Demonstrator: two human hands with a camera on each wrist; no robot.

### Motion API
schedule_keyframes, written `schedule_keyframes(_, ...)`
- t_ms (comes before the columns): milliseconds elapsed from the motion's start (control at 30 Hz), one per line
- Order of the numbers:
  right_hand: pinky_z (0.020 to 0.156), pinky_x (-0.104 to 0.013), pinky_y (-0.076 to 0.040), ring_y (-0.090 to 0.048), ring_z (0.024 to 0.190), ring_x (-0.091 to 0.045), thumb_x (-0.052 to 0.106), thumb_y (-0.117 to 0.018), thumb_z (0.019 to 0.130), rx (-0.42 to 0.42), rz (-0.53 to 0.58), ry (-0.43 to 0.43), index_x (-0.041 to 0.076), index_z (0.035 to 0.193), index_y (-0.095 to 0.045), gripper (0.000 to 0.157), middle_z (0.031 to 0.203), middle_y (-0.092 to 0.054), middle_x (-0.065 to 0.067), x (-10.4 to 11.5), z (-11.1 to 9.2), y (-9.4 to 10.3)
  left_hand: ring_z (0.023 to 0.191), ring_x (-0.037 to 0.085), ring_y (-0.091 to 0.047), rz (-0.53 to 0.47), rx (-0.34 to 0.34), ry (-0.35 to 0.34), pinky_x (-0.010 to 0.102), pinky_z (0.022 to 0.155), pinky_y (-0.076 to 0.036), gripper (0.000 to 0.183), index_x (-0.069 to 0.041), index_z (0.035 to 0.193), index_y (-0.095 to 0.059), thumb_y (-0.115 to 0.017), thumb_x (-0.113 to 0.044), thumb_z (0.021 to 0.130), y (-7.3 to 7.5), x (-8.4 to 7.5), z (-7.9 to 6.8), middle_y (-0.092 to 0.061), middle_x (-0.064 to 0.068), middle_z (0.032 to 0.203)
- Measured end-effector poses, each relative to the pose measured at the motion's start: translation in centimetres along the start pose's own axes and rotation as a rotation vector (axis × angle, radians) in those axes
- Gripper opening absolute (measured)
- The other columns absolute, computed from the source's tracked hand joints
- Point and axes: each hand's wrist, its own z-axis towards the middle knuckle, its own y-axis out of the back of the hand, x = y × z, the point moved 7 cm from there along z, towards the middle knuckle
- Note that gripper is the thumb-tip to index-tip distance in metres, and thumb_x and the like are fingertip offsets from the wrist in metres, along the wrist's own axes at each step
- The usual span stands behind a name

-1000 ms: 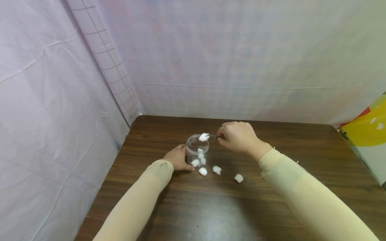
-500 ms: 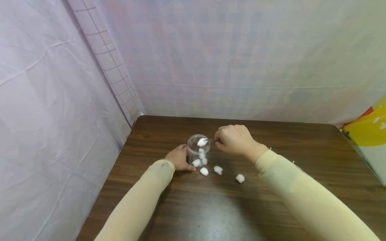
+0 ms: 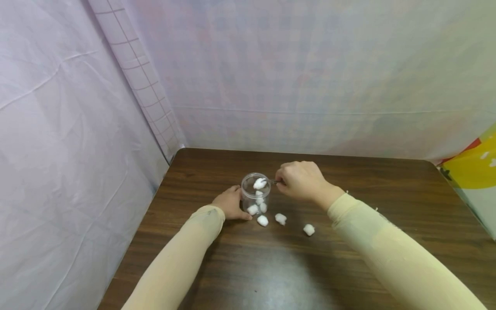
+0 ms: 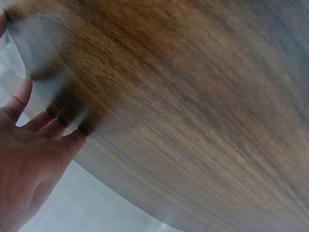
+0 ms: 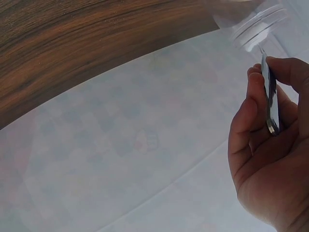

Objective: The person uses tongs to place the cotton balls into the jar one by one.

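A clear round jar point(image 3: 246, 199) stands uncapped on the table, with several white cotton balls point(image 3: 253, 210) showing through its wall. My left hand point(image 3: 228, 204) holds the jar low on its left side, thumb at the front; in the left wrist view, fingertips point(image 4: 78, 137) touch the tabletop. With my right hand point(image 3: 302, 178) I pinch metal tweezers point(image 5: 272, 104) between thumb and fingers. At their tips one cotton ball point(image 3: 259, 184) is at the jar's mouth, seen through the rim; whether the tips still squeeze it is too small to tell.
Three cotton balls lie loose on the wood: one just in front of the jar point(image 3: 262, 221), another cotton ball point(image 3: 280, 219) to its right, and a third cotton ball point(image 3: 308, 230) farther right. White curtains point(image 3: 310, 86) hang behind the brown table point(image 3: 217, 163). Something yellow point(image 3: 470, 168) is at far right.
My right hand has shifted slightly left and down, bringing the tweezers and cotton ball from above the rim to the jar's mouth. The left hand keeps its place on the jar.
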Motion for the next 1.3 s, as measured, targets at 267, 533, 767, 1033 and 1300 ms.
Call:
schedule_keyframes(267,0.040,-0.030,-0.036,-0.044,0.050,-0.010,0.021,-0.073,0.081,-0.007,-0.003,0.007,0.022,0.075,-0.069,0.007,0.070,-0.055,0.012,0.02,-0.08,0.00,0.138,0.034,-0.041,0.002,0.017,0.014,0.045,0.110,-0.037,0.094,-0.009,0.145,-0.048,-0.082,-0.059,0.072,0.14,-0.30,-0.23,-0.036,0.015,0.155)
schedule_keyframes(533,0.040,-0.029,-0.036,-0.044,0.050,-0.009,0.020,-0.073,0.081,-0.004,-0.006,0.004,0.023,0.074,-0.069,0.008,0.070,-0.055,0.012,-0.06,-0.11,0.06,0.137,0.034,-0.042,0.017,0.015,0.013,0.044,0.110,-0.037,0.099,-0.007,0.148,-0.044,-0.081,-0.060,0.073,0.14,-0.37,-0.08,-0.036,0.016,0.155)
schedule_keyframes(767,0.039,-0.030,-0.036,-0.044,0.050,-0.009,0.020,-0.072,0.080,-0.002,-0.008,0.002,0.023,0.074,-0.068,0.008,0.070,-0.055,0.012,-0.13,-0.07,0.03,0.136,0.035,-0.042,0.007,0.011,0.009,0.045,0.110,-0.038,0.099,-0.007,0.148,-0.044,-0.082,-0.060,0.072,0.14,-0.48,-0.17,-0.036,0.016,0.155)
schedule_keyframes(1033,0.039,-0.029,-0.036,-0.045,0.051,-0.010,0.020,-0.072,0.081,-0.001,-0.005,-0.003,0.023,0.075,-0.069,0.007,0.070,-0.055,0.012,-0.18,-0.06,0.07,0.136,0.035,-0.042,0.002,0.013,0.007,0.045,0.109,-0.038,0.099,-0.008,0.148,-0.045,-0.082,-0.059,0.072,0.21,-0.33,-0.22,-0.036,0.016,0.155)
schedule_keyframes(1300,0.040,-0.029,-0.036,-0.044,0.051,-0.010,0.020,-0.072,0.081,-0.005,0.005,-0.008,0.023,0.074,-0.068,0.009,0.071,-0.055,0.011,-0.67,-0.65,0.47,0.137,0.036,-0.041,-0.007,0.005,0.002,0.046,0.110,-0.037,0.100,-0.009,0.149,-0.044,-0.082,-0.060,0.072,0.00,-0.10,-0.17,-0.037,0.017,0.155)
